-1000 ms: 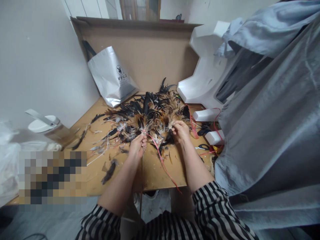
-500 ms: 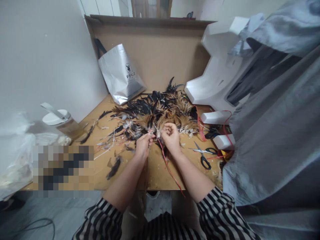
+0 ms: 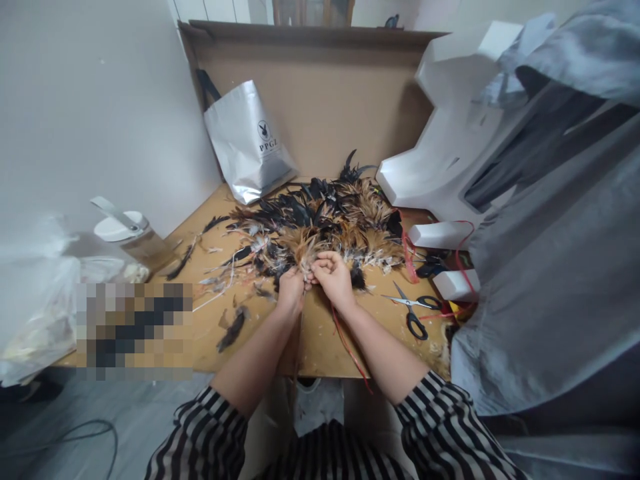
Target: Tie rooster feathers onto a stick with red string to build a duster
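Close together over the front of the feather heap, my left hand [image 3: 291, 288] and my right hand [image 3: 334, 279] both pinch the base of a brown feather bunch [image 3: 302, 245]. The fingers of the two hands nearly meet, and they hide the quill ends. Behind them lies a wide heap of black and brown feathers [image 3: 305, 208]. A red plastic string [image 3: 350, 343] runs from beneath my right hand down over the table's front edge. White fluffy feather bases line the near side of the heap.
Black-handled scissors [image 3: 413, 308] lie spread on the table to the right. White blocks [image 3: 443, 235] with red string sit behind them. A silver bag [image 3: 250, 150] leans at the back left. A lidded jar [image 3: 135, 237] and a plastic bag [image 3: 40, 307] stand left. Grey cloth [image 3: 540, 280] hangs right.
My right hand has moved left to meet my left hand. The brown feathers are now gathered between both hands. The view has shifted slightly.
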{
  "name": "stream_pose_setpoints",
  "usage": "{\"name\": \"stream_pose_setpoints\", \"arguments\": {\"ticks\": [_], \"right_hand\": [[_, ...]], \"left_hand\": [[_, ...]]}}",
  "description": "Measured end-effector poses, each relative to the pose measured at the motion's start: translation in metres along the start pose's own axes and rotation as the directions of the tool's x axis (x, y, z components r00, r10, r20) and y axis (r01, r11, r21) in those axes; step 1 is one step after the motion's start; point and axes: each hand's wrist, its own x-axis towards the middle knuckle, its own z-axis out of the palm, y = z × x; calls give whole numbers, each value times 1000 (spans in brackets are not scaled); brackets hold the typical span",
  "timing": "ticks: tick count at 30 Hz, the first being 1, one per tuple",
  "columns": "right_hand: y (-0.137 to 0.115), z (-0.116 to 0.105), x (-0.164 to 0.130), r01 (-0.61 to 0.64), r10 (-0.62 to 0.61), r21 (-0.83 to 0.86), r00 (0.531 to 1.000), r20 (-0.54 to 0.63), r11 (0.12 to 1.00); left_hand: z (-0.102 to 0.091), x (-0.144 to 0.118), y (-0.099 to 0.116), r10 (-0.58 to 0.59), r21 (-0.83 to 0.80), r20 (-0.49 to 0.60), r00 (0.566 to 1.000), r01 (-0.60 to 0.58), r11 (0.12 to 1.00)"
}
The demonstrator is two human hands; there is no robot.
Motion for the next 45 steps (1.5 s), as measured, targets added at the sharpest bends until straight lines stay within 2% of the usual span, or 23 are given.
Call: {"name": "stream_pose_setpoints", "arguments": {"ticks": [8,18,20,25,28,30,35,41,45], "right_hand": [[-5,-2,4,-194,185,77,977,110,978],[-12,-9,3,-220,236,-91,942,239,971],[-16,-14,6,-244,251,-56,943,219,968],[-29,-37,19,-300,306,244,952,16,922],[-31,-45,22,-282,298,298,955,-5,912],[-29,-44,21,-267,271,258,962,21,929],[-17,-34,18,-213,193,105,966,173,971],[-11,-34,20,-179,185,-64,977,102,982],[-9,-35,21,-160,166,-63,979,120,985]], "left_hand": [[2,-3,-2,69,90,-23,997,-66,994],[1,-5,-10,75,147,-8,997,-73,986],[1,-5,-8,69,119,16,998,-70,990],[1,-7,1,46,57,52,998,-49,997],[1,-8,3,25,44,53,998,-27,999],[2,-8,3,23,32,63,998,-25,999],[4,-10,3,41,28,89,995,-44,999],[8,-16,6,42,18,90,995,-44,999],[8,-18,6,45,29,128,991,-49,998]]}}
